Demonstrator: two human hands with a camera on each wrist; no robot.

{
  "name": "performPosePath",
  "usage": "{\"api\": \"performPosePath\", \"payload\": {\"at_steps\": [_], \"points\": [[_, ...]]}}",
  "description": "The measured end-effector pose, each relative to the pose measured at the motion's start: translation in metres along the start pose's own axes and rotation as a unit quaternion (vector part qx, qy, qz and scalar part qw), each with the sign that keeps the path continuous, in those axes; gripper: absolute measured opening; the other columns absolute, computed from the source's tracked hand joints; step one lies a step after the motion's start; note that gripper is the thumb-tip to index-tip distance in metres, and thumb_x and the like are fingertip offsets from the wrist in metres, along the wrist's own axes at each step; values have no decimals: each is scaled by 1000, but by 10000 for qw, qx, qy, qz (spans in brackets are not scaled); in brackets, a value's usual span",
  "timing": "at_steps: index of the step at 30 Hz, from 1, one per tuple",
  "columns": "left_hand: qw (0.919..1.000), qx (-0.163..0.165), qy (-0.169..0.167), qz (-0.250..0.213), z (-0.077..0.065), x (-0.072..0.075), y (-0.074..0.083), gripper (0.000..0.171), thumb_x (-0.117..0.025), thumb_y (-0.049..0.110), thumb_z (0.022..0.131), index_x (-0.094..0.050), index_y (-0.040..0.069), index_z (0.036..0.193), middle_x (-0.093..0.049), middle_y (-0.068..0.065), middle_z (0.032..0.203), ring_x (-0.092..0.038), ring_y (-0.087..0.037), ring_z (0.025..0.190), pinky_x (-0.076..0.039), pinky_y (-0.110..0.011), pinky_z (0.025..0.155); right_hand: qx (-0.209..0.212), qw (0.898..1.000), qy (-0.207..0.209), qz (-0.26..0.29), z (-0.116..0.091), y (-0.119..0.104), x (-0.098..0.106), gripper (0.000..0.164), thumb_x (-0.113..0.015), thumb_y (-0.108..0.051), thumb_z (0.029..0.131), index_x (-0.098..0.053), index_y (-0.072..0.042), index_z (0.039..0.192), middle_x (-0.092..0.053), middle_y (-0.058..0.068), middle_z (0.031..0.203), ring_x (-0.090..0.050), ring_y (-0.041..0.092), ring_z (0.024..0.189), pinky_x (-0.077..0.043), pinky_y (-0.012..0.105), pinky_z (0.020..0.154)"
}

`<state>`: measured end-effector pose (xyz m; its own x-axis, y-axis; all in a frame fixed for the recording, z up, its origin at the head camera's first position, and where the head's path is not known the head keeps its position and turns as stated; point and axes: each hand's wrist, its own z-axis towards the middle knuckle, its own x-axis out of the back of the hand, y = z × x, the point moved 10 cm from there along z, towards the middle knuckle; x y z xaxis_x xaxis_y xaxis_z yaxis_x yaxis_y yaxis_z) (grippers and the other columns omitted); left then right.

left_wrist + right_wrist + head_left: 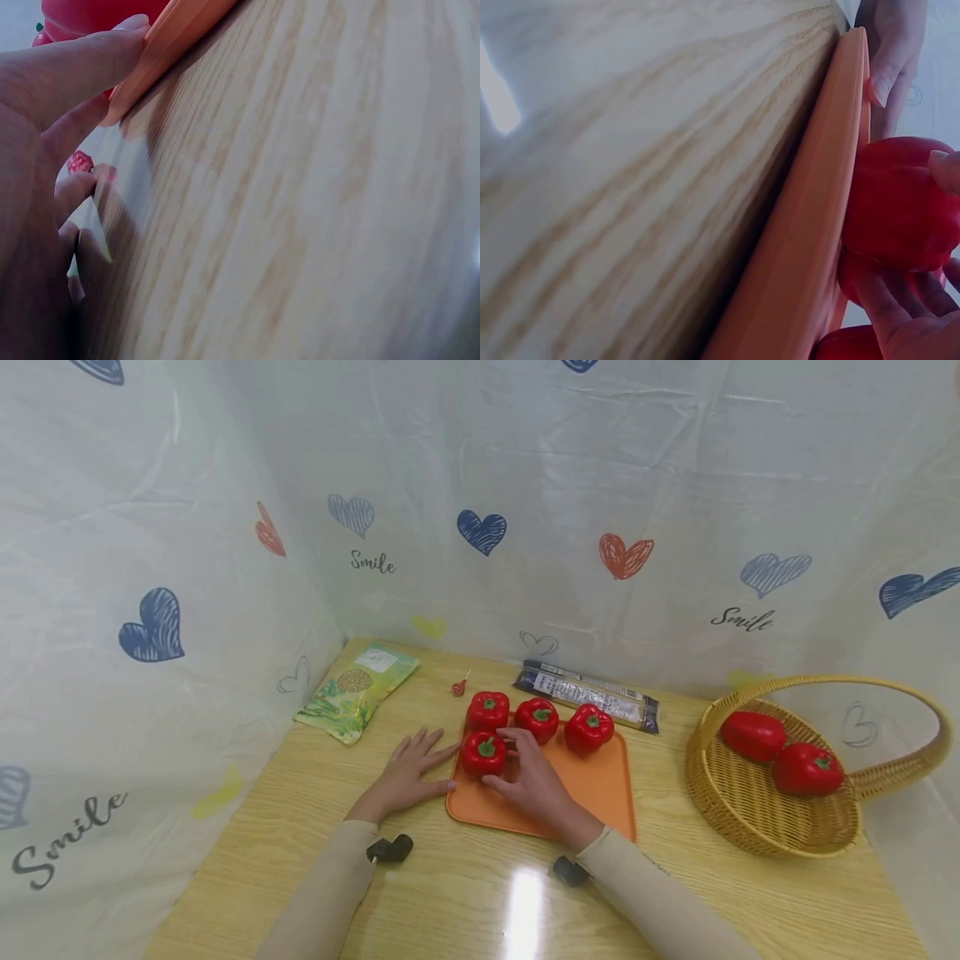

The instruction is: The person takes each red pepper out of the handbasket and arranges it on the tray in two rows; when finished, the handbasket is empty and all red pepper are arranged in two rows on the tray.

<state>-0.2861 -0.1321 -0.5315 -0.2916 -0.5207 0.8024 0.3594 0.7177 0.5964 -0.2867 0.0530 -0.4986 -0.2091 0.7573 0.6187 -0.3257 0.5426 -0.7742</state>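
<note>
On an orange tray [592,781], my right hand [536,781] grips a red bell pepper [480,764] at the front left, fingers behind it and thumb in front. In the right wrist view this bell pepper [900,206] sits on the tray between thumb and fingers. Three more red bell peppers stand along the tray's back: one at left [487,706], one in the middle [531,727] and one at right [583,739]. My left hand [408,772] lies on the table with fingers spread, and its thumb [112,56] touches the tray's left edge.
A wicker basket [701,777] with two red bell peppers [753,735] stands at right, its tall handle arching over. Behind the tray lie long dark packets [588,693] and a lollipop [459,687]. A green-yellow bag [356,693] rests at the back left. Patterned curtains border the table.
</note>
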Motion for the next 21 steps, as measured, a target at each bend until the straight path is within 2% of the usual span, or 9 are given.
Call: {"api": "performPosePath", "payload": {"at_steps": [9,15,21], "points": [[10000,-46,58,-46,0,2,2,70,-68,49,94,-46,23,155,-25,-17,166,-4,-43,155,2,-58,123,25,10000,-8,79,-5,2,7,73,-85,-24,86,-43,-13,144,-50,4,139,-58,25,124,-51,43,105],[9998,-148,93,-36,0,2,3,69,-68,48,95,-47,22,155,-26,-18,165,-5,-45,154,1,-60,122,41,9998,-79,194,-8,4,13,73,-84,-20,86,-41,-10,145,-49,7,140,-56,26,125,-51,44,104],[9999,-83,40,-58,1,0,0,70,-68,50,94,-45,24,155,-24,-15,167,-3,-42,155,2,-57,123,74,9998,-95,158,-12,4,20,75,-83,-19,86,-41,-8,147,-49,11,143,-59,29,124,-52,47,103]]}}
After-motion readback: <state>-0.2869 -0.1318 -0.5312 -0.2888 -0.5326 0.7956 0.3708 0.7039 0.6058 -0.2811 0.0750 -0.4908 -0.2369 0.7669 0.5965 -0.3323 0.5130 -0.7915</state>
